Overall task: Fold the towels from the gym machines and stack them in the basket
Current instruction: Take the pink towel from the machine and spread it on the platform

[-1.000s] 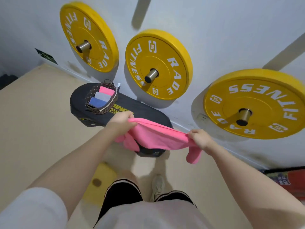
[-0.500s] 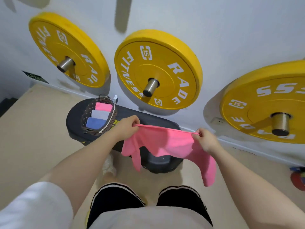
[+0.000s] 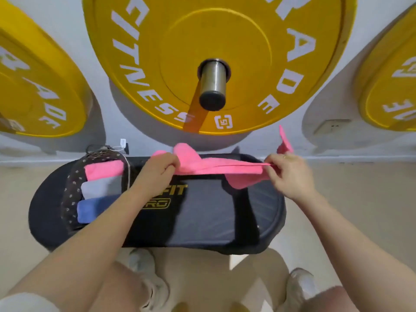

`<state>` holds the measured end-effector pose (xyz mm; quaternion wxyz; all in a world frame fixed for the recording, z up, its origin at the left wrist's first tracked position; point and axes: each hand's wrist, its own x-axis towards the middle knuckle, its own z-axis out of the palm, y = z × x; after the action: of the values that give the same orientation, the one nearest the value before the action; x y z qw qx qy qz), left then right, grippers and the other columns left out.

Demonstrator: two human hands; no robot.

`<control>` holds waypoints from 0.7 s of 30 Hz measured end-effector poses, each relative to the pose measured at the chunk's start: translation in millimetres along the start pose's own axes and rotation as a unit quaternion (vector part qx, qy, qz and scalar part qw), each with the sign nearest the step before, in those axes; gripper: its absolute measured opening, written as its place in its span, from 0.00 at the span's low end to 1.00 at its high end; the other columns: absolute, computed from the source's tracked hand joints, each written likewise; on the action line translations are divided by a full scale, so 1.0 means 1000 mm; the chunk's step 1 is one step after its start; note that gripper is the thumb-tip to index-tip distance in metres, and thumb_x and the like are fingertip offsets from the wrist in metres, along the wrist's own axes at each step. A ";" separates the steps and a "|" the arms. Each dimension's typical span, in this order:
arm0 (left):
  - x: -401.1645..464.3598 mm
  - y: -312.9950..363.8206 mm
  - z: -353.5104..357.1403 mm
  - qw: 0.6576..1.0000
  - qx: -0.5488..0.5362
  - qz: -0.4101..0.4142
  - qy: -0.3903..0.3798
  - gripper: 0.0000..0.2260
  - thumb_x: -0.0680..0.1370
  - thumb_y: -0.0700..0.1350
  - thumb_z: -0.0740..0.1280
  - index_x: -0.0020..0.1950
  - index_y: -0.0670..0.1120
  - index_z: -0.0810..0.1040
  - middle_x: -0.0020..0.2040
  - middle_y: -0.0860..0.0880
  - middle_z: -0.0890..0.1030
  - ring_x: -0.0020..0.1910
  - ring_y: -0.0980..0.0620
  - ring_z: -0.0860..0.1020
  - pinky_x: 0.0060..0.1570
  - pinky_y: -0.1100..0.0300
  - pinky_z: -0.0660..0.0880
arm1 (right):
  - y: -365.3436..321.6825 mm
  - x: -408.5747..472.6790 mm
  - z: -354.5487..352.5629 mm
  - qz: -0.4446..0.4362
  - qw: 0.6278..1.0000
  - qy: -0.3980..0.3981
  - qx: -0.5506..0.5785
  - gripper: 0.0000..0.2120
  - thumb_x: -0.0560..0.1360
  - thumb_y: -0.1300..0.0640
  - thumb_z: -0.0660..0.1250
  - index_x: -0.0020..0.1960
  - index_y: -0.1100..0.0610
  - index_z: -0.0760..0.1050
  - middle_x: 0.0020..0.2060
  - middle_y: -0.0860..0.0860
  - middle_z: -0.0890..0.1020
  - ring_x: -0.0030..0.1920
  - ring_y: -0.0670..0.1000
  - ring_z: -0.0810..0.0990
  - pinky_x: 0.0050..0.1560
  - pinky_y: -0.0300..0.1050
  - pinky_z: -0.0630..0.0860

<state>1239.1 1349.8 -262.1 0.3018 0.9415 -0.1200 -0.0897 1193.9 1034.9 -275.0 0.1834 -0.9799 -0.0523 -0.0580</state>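
Over the flat black padded platform [image 3: 202, 212], both hands, left hand [image 3: 157, 170] and right hand [image 3: 290, 174], pinching the soft pink cloth towel [image 3: 216, 168] stretched flat, ready to lay down, fold, then stack in the dotted brown basket [image 3: 72, 194].

Bright, even indoor light; soft shadows on wall [image 3: 281, 122]; slight motion blur; strong wide-angle edge bowing.
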 end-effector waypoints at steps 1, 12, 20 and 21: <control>-0.001 -0.023 0.016 0.996 0.062 0.008 -0.057 0.11 0.75 0.39 0.56 0.46 0.41 0.77 0.47 0.44 0.78 0.49 0.45 0.74 0.50 0.54 0.70 | 0.002 -0.010 0.024 -0.006 0.998 -0.063 -0.004 0.12 0.73 0.53 0.59 0.49 0.53 0.81 0.43 0.54 0.84 0.44 0.60 0.80 0.42 0.49 0.75; -0.062 -0.133 0.148 0.901 0.351 0.012 -0.253 0.13 0.78 0.45 0.55 0.59 0.46 0.74 0.59 0.45 0.79 0.58 0.43 0.74 0.56 0.54 0.69 | 0.010 -0.101 0.182 0.076 0.896 -0.433 -0.061 0.16 0.79 0.56 0.55 0.64 0.50 0.73 0.59 0.56 0.79 0.55 0.58 0.77 0.56 0.48 0.73; -0.101 -0.155 0.161 0.909 0.185 -0.139 -0.346 0.18 0.79 0.50 0.57 0.67 0.47 0.71 0.67 0.45 0.73 0.65 0.44 0.70 0.63 0.58 0.67 | -0.024 -0.123 0.190 0.140 0.908 -0.394 -0.033 0.17 0.80 0.58 0.54 0.66 0.58 0.69 0.62 0.56 0.77 0.60 0.57 0.76 0.59 0.47 0.71; -0.102 -0.158 0.159 0.924 0.156 -0.161 -0.310 0.17 0.79 0.50 0.57 0.65 0.46 0.72 0.66 0.44 0.73 0.64 0.44 0.71 0.61 0.58 0.67 | -0.032 -0.121 0.192 0.137 0.913 -0.384 -0.025 0.16 0.79 0.59 0.54 0.66 0.58 0.70 0.62 0.57 0.77 0.60 0.57 0.75 0.60 0.48 0.72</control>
<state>1130.8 1416.1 -472.6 0.0803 0.9083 -0.0666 -0.4052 1089.0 1124.7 -457.4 0.1312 -0.9286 0.0171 0.3468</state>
